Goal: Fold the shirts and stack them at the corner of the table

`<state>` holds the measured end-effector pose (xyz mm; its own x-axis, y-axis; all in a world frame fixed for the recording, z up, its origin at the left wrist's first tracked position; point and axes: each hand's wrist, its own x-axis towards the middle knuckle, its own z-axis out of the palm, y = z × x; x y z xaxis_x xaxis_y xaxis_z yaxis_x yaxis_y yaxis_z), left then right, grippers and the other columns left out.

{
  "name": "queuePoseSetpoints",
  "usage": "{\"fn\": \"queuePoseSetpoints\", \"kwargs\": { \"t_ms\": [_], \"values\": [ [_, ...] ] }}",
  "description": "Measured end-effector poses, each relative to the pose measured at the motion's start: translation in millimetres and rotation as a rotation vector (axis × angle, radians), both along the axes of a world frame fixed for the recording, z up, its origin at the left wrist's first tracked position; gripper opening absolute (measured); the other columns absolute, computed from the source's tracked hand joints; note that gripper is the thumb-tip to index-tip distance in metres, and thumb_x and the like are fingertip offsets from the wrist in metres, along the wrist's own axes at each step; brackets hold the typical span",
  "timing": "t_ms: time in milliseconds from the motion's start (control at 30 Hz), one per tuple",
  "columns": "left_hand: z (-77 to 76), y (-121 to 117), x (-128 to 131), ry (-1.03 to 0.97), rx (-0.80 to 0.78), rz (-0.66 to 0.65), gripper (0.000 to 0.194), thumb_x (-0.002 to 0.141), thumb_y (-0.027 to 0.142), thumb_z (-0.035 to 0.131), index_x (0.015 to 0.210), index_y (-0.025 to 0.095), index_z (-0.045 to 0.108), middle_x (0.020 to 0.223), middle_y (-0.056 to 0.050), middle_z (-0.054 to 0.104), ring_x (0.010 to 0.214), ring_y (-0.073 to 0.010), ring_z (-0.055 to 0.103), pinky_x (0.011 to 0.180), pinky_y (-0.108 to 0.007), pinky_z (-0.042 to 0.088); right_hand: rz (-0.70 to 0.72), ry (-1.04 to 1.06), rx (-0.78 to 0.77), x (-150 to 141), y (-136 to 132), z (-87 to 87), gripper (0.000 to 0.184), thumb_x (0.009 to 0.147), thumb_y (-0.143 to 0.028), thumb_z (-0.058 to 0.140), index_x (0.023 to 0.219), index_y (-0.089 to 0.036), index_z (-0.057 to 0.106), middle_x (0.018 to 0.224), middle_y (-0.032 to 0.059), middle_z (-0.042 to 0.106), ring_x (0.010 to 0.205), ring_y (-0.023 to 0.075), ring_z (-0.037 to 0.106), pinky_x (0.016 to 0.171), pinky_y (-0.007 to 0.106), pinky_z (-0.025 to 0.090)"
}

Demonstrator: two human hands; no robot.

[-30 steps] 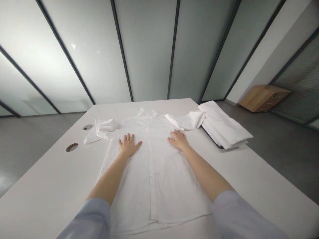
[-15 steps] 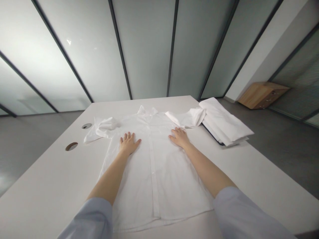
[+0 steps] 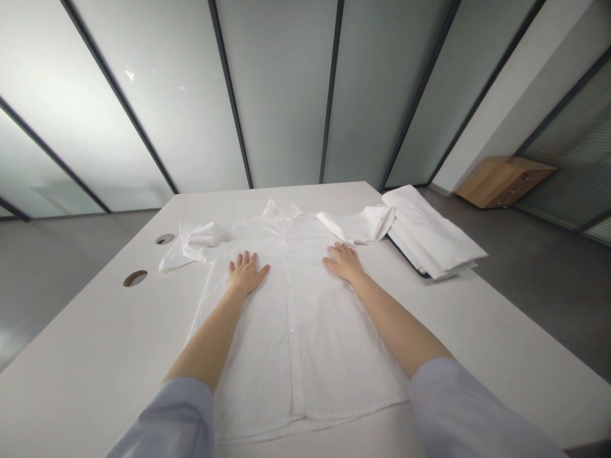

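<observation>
A white button-front shirt (image 3: 315,331) lies spread face up on the white table, its collar at the far end and its hem toward me. My left hand (image 3: 245,273) rests flat on the left half of the chest, fingers spread. On the other side of the button strip, my right hand (image 3: 344,262) lies flat on the cloth with its fingers open. Both sleeves are bunched, one off to the left and one to the right. The right cuff touches a stack of folded white garments (image 3: 432,235).
The white table (image 3: 86,356) has two round holes near its left edge. Dark material shows beneath the folded stack by the right edge. Beyond stands a frosted glass partition (image 3: 281,95) with dark frames. A wooden cabinet (image 3: 501,181) is on the floor at the right.
The view has tilted slightly. Both hands stay flat on the shirt, in nearly the same spots, and the front strip's lower end has shifted a little right.
</observation>
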<state>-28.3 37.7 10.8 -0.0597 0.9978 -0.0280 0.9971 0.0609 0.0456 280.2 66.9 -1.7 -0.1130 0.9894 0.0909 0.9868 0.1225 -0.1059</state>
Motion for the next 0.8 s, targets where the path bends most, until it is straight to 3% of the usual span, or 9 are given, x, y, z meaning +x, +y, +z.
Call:
{"fn": "queuePoseSetpoints", "kwargs": {
  "t_ms": [267,400,533,667,800],
  "values": [
    [-0.2,-0.1,0.3,0.01,0.015,0.0,0.071,0.093,0.06,0.03,0.15,0.018,0.034,0.16,-0.014,0.026,0.147,-0.0322,0.022,0.116,-0.052,0.024,0.003,0.008,0.003,2.1,1.8,-2.8,0.048,0.093,-0.046,0.047,0.136,-0.023,0.053,0.151,0.0107,0.042,0.141,0.0303,0.034,0.112,0.044,0.027],
    [1.2,-0.6,0.9,-0.006,0.021,0.002,0.071,0.092,0.06,0.03,0.149,0.018,0.036,0.16,-0.014,0.026,0.147,-0.0322,0.023,0.116,-0.052,0.024,0.022,0.054,0.056,2.5,0.3,0.3,0.043,0.093,-0.044,0.047,0.128,-0.022,0.059,0.143,0.0096,0.051,0.135,0.0278,0.041,0.109,0.04,0.031],
    [1.2,-0.8,1.2,-0.015,0.024,-0.003,0.072,0.092,0.061,0.03,0.149,0.017,0.036,0.159,-0.015,0.026,0.147,-0.0323,0.023,0.116,-0.052,0.023,-0.019,0.156,0.165,5.7,2.7,12.8,0.041,0.096,-0.038,0.039,0.12,-0.017,0.064,0.126,0.0109,0.064,0.119,0.0244,0.055,0.102,0.034,0.037],
    [0.0,-0.2,1.3,-0.014,0.03,-0.003,0.072,0.092,0.06,0.03,0.149,0.016,0.036,0.159,-0.015,0.026,0.147,-0.0323,0.022,0.117,-0.051,0.022,-0.147,0.145,0.255,18.5,17.1,32.0,0.043,0.093,-0.034,0.04,0.12,-0.013,0.065,0.128,0.0142,0.062,0.113,0.0279,0.056,0.097,0.036,0.04],
    [0.3,-0.3,1.8,-0.015,0.031,0.002,0.072,0.092,0.061,0.031,0.149,0.017,0.037,0.159,-0.014,0.027,0.147,-0.0331,0.023,0.116,-0.052,0.022,-0.249,0.043,0.143,38.8,37.8,42.0,0.044,0.092,-0.038,0.042,0.114,-0.011,0.069,0.123,0.0171,0.065,0.113,0.0313,0.058,0.092,0.039,0.043]
  ]
}}
